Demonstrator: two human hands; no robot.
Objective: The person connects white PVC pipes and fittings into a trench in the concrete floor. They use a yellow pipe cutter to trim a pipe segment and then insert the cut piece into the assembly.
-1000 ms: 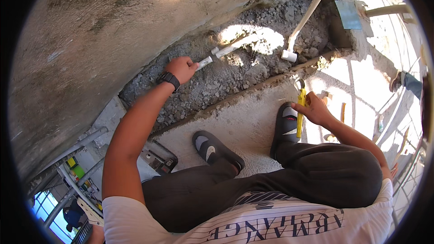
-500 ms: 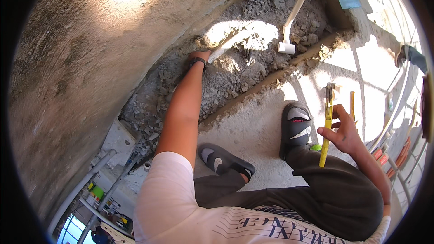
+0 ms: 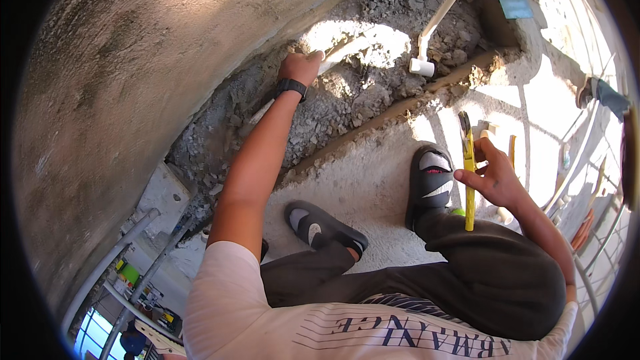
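In the rubble-filled trench (image 3: 373, 97) beside the wall, my left hand (image 3: 300, 68) is closed around a pale pipe (image 3: 343, 52). Its sunlit length runs up and right from my fingers; a short piece shows again past my wrist at lower left. My right hand (image 3: 495, 177) is at the right, above my bent knee, with thumb and fingers pinching a slim yellow tool (image 3: 470, 190). The tool stands nearly upright with a dark, narrow head at its top; its exact kind is unclear.
A white pipe with a tee end (image 3: 422, 67) slants down into the trench's far right. The rough wall (image 3: 133, 80) fills the left. My sandalled feet rest on the concrete slab (image 3: 380, 180). Metal tubes (image 3: 107, 270) stand at lower left, and another person's foot (image 3: 585, 93) shows at right.
My left hand has risen slightly up and right along the pale pipe, and more of the pipe shows behind my wrist. My right hand and the yellow tool have shifted a little left and up.
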